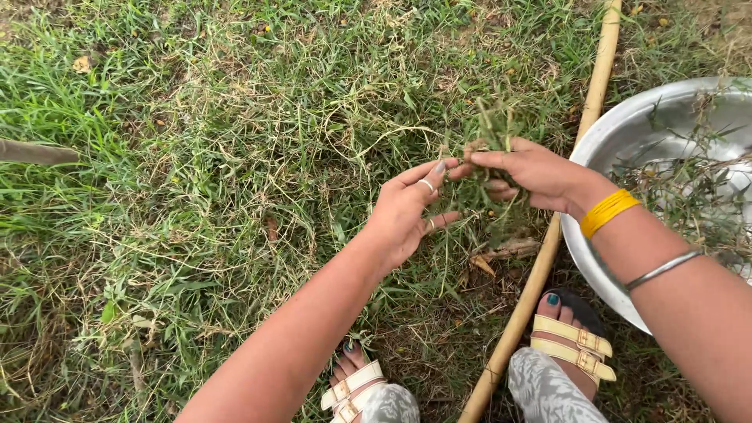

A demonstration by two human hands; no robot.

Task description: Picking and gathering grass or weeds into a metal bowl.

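Pinching a grass tuft (492, 129) upright, blades skyward, the right hand (533, 174) grips it; left hand (407, 211) fingers loosely spread.

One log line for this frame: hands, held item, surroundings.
right hand: pinching grass sprigs | left hand: open, touching sprigs | metal basin: right | bamboo pole: on grass
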